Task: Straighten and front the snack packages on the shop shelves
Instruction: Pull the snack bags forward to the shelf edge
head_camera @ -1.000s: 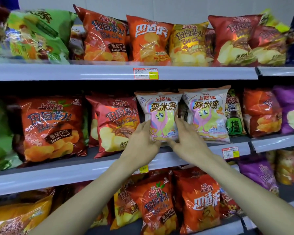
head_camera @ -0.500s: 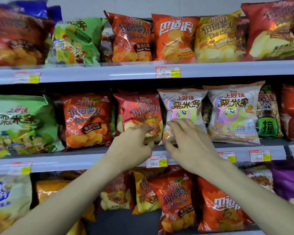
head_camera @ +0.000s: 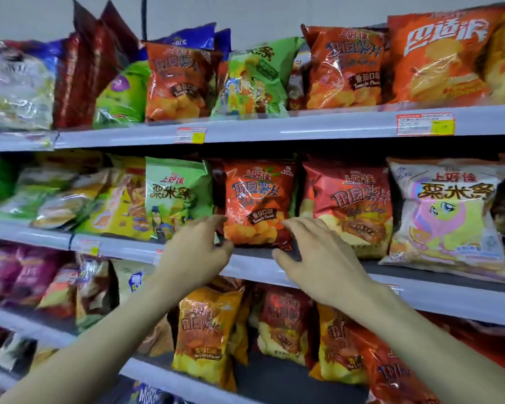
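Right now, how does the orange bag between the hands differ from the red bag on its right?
The orange bag is bright orange, the red bag darker red. The orange bag looks narrower than the red bag. The left hand and right hand flank the orange bag's lower corners, not the red bag's. Both stand upright, fronts outward, with the same lettering.

On the middle shelf [head_camera: 254, 268] an orange tomato-flavour crisp bag [head_camera: 258, 205] stands upright, face forward, set back from the front lip. Just right of it a red crisp bag [head_camera: 350, 205] stands upright too, nearer the lip. Further right a white corn-stick bag [head_camera: 449, 214] leans back, its base at the edge. On the left a green corn-stick bag [head_camera: 177, 196] stands upright, and beyond it yellow and green bags [head_camera: 70, 199] lie slumped and tilted
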Demonstrator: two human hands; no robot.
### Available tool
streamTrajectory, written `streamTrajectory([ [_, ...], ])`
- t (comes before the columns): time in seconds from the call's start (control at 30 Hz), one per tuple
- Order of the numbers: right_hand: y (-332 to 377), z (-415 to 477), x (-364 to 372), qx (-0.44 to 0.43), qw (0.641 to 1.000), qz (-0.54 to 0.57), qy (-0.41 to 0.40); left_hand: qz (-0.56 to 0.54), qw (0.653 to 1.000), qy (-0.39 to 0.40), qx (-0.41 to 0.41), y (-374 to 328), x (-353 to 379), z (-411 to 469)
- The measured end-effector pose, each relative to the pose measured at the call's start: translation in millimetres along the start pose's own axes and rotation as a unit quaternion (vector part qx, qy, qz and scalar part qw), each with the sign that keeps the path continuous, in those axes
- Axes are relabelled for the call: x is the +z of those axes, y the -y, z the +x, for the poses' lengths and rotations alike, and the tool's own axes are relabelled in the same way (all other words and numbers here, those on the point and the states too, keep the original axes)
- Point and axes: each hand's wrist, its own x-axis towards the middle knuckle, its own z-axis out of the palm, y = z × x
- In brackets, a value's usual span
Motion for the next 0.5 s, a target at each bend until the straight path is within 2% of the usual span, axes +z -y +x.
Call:
streamTrajectory([
  [0.13,11.8,34.0,24.9,0.04,0.997,0.065,0.007,-0.031,0.994,-0.078,-0.073,65.0,-3.7,23.3],
  [0.27,20.1,62.4,47.3,0.098,0.985,0.142,-0.016,-0.111,0.978,-0.124,-0.128,116.0,-1.5,51.4],
  [0.4,20.3,90.0,65.0,0.192,0.945,0.261,-0.038,-0.246,0.947,-0.095,-0.186,136.7,1.5,82.3],
  [0.5,16.2,104.1,74.2,0.251,0.906,0.336,-0.053,-0.306,0.929,-0.099,-0.183,145.0,11.6,99.2],
])
